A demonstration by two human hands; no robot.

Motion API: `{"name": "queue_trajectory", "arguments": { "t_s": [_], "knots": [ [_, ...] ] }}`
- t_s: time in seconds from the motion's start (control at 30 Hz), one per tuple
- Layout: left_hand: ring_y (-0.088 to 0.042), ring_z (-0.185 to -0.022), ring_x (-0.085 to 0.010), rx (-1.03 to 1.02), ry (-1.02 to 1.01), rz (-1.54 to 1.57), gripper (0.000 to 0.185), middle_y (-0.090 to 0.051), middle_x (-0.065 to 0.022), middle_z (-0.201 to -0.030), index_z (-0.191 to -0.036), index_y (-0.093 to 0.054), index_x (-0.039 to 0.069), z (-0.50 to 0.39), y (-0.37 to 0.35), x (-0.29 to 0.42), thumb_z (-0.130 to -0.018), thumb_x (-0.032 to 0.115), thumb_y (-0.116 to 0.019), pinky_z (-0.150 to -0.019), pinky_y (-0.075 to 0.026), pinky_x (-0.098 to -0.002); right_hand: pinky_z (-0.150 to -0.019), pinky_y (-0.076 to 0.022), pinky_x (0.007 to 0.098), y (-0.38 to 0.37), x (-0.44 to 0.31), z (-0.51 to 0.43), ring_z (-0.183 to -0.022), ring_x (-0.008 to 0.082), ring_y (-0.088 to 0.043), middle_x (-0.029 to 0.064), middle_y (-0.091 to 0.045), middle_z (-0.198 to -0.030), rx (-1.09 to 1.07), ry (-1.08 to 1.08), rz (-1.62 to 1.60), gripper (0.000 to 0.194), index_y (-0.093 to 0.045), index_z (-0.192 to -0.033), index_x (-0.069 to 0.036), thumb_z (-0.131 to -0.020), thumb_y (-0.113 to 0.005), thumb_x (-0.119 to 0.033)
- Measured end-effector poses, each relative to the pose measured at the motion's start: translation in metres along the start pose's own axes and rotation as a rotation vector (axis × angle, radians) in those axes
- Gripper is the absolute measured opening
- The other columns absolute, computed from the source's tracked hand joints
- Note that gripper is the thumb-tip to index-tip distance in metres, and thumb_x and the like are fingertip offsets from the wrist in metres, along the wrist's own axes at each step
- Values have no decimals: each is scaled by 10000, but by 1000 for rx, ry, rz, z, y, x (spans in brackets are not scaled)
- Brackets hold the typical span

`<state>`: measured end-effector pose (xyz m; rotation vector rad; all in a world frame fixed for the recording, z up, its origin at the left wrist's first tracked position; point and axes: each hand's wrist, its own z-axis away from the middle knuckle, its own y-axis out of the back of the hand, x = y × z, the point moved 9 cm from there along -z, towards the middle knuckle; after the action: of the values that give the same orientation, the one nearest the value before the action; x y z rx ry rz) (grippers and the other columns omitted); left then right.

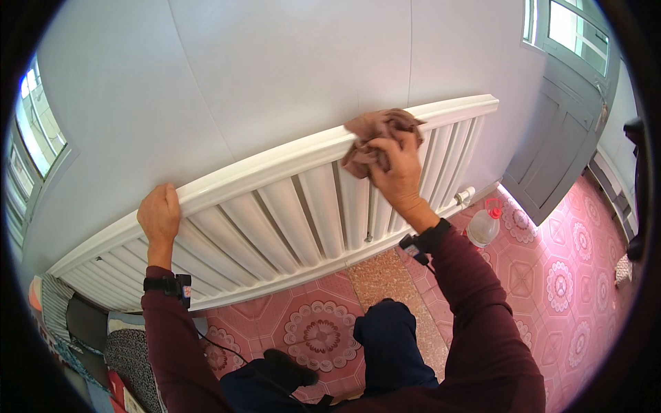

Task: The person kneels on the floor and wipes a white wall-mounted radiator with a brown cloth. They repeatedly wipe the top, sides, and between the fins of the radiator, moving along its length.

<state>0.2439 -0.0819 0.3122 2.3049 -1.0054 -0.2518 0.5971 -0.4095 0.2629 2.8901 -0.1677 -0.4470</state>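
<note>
A long white panel radiator [310, 206] runs along the wall in front of me. My right hand [400, 170] holds a crumpled brown cloth [382, 137] against its top rail, right of the middle. The cloth covers part of the rail and some of my fingers. Farther left, my left hand [159, 211] grips the top rail with its fingers curled over the edge; the fingertips are hidden. Both wrists bear black straps with small devices.
A clear plastic bottle with a red cap [483, 227] stands on the pink patterned floor near the radiator's pipe valve [465, 196]. A grey door [557, 129] is at the right. Cushions and fabrics [126, 351] lie at the lower left, close to my left arm.
</note>
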Motion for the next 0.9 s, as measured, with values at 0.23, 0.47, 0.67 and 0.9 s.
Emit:
{"name": "queue_trajectory", "arguments": {
  "t_s": [0.23, 0.47, 0.67, 0.9],
  "knots": [
    [-600, -705, -431, 48, -15, -38, 397, -652, -186, -766, -780, -627, 41, 2, -3, -4, -1034, 299, -461, -634, -451, -521, -954, -474, 432, 71, 146, -2, -1081, 366, -572, 158, -566, -1113, 339, -206, 151, 344, -669, -1126, -94, -798, -738, -16],
    [-608, -713, -431, 14, -2, -9, 409, -654, -190, -774, -802, -639, 41, 1, -7, -7, -1041, 314, -450, -642, -456, -523, -929, -484, 436, 30, 187, 90, -1048, 396, -576, 181, -548, -1122, 230, -386, 124, 339, -656, -1152, -89, -824, -713, -27],
    [-607, -707, -424, 37, -16, -5, 403, -645, -188, -758, -797, -638, 45, 1, -5, -7, -1036, 312, -455, -641, -455, -520, -981, -470, 462, 7, 192, 142, -1186, 412, -573, 229, -595, -1250, 90, -683, 119, 380, -580, -1298, -86, -955, -661, -231],
    [-611, -720, -419, 16, 0, -32, 397, -653, -186, -774, -814, -652, 41, 1, -6, -5, -1036, 309, -461, -649, -459, -511, -1044, -474, 417, 46, 127, 45, -1227, 408, -613, 245, -639, -1295, 205, -342, 3, 623, -493, -1436, -22, -875, -729, -154]
  ]
}}
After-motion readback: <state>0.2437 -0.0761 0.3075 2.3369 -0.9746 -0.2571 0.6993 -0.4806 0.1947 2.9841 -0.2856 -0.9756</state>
